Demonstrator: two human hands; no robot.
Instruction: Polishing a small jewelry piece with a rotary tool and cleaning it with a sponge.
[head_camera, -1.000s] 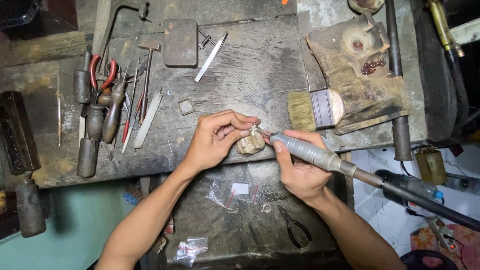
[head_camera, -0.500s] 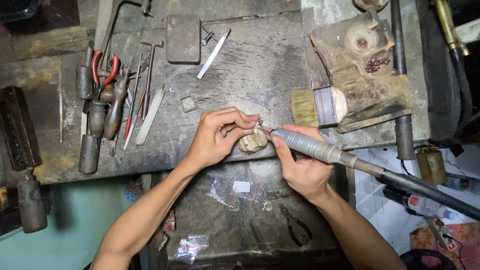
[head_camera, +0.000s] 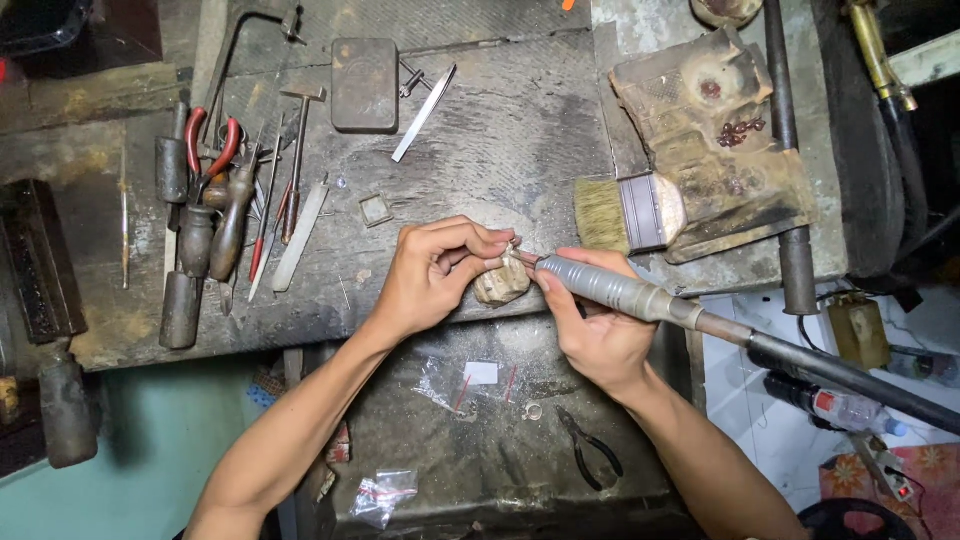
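Observation:
My left hand (head_camera: 440, 275) pinches a small piece, mostly hidden by the fingertips, against a worn wooden peg (head_camera: 502, 286) at the front edge of the workbench (head_camera: 480, 150). My right hand (head_camera: 598, 335) grips a grey rotary handpiece (head_camera: 610, 288) like a pen. Its tip points left and meets the fingertips of my left hand. A thick black flexible shaft (head_camera: 850, 378) runs from the handpiece off to the right.
A flat brush (head_camera: 630, 213) lies just right of the hands. Pliers, files and a small hammer (head_camera: 240, 210) lie at the left. A metal block (head_camera: 365, 85) sits at the back. Black pliers (head_camera: 590, 450) and small plastic bags (head_camera: 385, 492) rest on the lower tray.
Both hands hold almost still at the peg. The handpiece tip has shifted only slightly against the held piece.

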